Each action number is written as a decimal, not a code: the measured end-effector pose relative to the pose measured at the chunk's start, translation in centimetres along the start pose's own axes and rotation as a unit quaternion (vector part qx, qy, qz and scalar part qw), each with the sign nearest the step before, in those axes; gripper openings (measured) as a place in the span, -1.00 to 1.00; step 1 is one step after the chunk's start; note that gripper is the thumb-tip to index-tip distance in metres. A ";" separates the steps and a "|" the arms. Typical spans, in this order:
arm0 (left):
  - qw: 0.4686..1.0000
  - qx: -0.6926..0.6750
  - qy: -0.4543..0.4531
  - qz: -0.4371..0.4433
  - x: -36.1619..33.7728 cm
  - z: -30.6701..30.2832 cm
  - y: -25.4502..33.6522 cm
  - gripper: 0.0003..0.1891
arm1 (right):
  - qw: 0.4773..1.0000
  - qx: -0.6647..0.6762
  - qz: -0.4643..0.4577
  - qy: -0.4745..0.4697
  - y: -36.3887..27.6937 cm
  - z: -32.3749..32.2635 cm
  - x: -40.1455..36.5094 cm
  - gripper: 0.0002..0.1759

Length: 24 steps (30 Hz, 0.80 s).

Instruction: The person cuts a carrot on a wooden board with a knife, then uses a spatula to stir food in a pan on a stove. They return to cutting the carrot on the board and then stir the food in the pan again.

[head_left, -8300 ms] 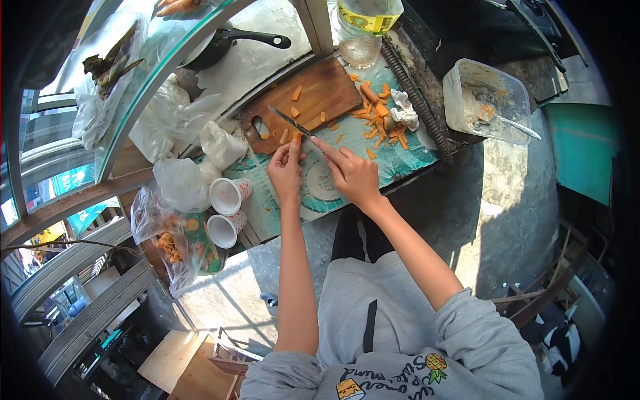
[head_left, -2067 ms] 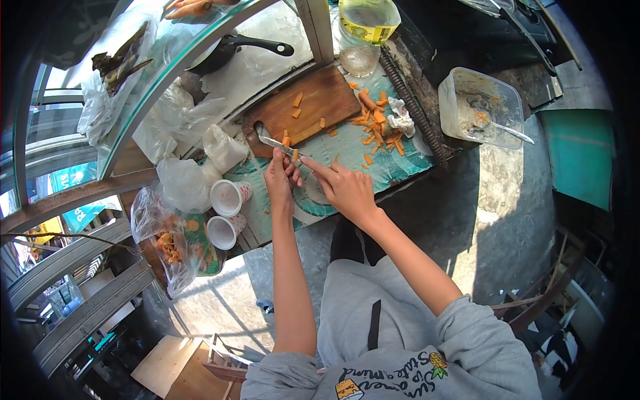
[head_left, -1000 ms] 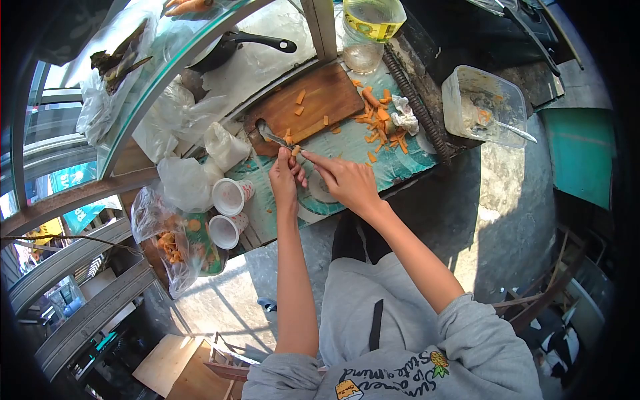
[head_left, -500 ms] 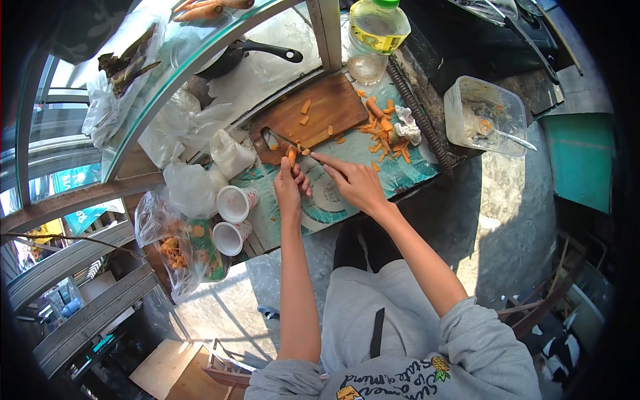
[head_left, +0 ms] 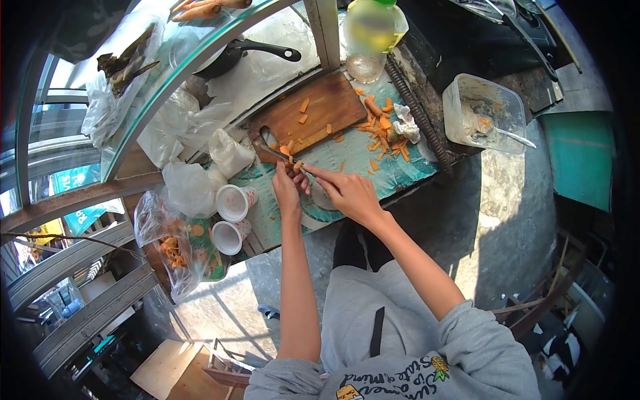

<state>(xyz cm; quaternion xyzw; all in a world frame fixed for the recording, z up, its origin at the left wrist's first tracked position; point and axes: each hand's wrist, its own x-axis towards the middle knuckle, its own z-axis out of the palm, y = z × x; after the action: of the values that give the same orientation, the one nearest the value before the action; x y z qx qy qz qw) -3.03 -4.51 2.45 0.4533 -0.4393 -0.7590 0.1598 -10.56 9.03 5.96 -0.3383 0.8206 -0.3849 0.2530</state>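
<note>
My left hand [head_left: 289, 187] is closed round a short piece of carrot [head_left: 297, 166] near the lower left end of the wooden cutting board [head_left: 320, 110]. A knife [head_left: 283, 157] is gripped in my right hand [head_left: 348, 192], its blade pointing left across the carrot and over the board's handle end. A few orange carrot pieces [head_left: 304, 105] lie on the board. Beyond its right end, a heap of cut carrot [head_left: 385, 133] rests on the green patterned table cover [head_left: 407, 170], beside a crumpled white wad [head_left: 406, 124].
Two white cups [head_left: 231, 203] and plastic bags [head_left: 190, 189] are on the left. A black-handled pan [head_left: 223, 61] sits behind the board. At the back stands a large bottle [head_left: 371, 28]; to the right is a plastic tub [head_left: 485, 115] with a spoon.
Both hands have shifted slightly left and down, with the knife moving left over the carrot. Another small carrot piece now lies by the board's handle end.
</note>
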 end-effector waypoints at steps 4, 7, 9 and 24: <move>1.000 -0.024 -0.007 0.003 0.0 0.0 0.0 -0.51 | 0.999 -0.007 0.031 -0.017 0.0 -0.6 0.4 -0.64; 1.000 -0.018 -0.006 0.012 0.2 -0.2 -0.2 -0.51 | 1.000 0.014 0.006 -0.021 0.3 -0.6 0.1 -0.64; 1.000 -0.022 -0.005 0.019 0.2 -0.2 -0.3 -0.50 | 0.999 0.023 0.002 -0.021 0.4 -0.7 -0.2 -0.64; 0.999 -0.021 -0.040 -0.016 0.0 -1.0 0.0 -0.64 | 0.997 0.038 0.016 -0.059 -0.5 -2.1 -0.6 -0.65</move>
<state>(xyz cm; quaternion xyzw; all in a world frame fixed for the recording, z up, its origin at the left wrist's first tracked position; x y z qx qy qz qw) -2.14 -5.01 2.23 0.4261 -0.4217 -0.7881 0.1396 -11.38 10.22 7.63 -0.3373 0.7941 -0.3913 0.3203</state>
